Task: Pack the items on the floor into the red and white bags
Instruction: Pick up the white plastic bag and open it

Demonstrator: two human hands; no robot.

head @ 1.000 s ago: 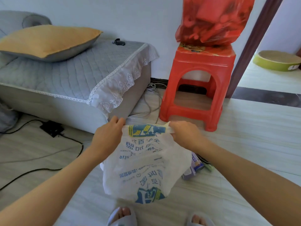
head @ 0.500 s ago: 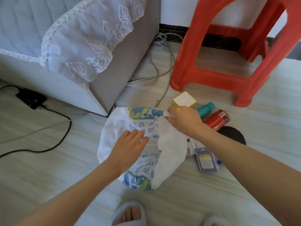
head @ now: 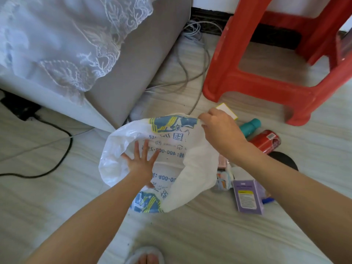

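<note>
Left hand (head: 142,164) now inside white bag (head: 194,180), fingers spread; right hand (head: 222,131) still pinching rim — mouth opened, ready for items.

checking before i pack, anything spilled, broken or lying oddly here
Nothing spilled or broken shows. The red cylindrical can and teal bottle lie on their sides right of the printed white plastic bag, beside the purple card box, simply waiting to be packed.

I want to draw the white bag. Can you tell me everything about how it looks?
The white bag is thin, crinkly plastic with blue and yellow pictures and blue writing. It sits on the floor, its mouth held wide open. The left hand spreads flat inside it; the right hand pinches its far rim. Small packets lie beside it.
</note>
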